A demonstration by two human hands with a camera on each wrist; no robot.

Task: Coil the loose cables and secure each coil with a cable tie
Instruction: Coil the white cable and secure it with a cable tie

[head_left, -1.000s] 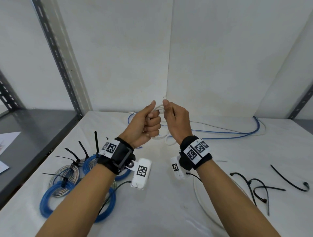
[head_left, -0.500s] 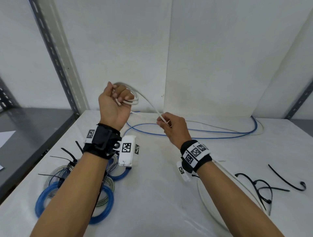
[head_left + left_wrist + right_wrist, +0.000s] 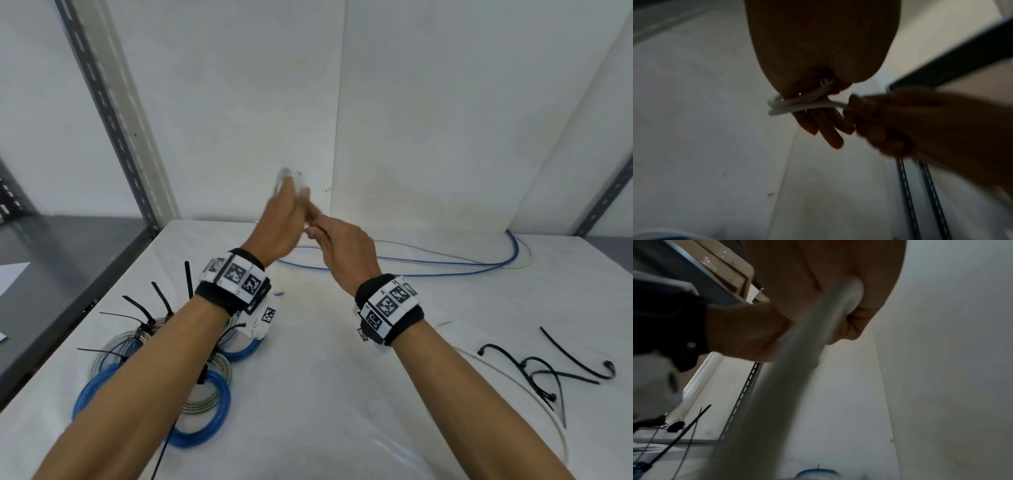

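Head view, centre: the left hand [image 3: 279, 224] and right hand [image 3: 346, 246] meet above the white counter [image 3: 325, 394], winding a thin white round cable [image 3: 289, 180].

Left wrist view, centre: loops circle the left hand's extended fingers [image 3: 826, 129].

Right wrist view, upper middle: the right hand pinches the feeding strand. Best keep turns even and snug.
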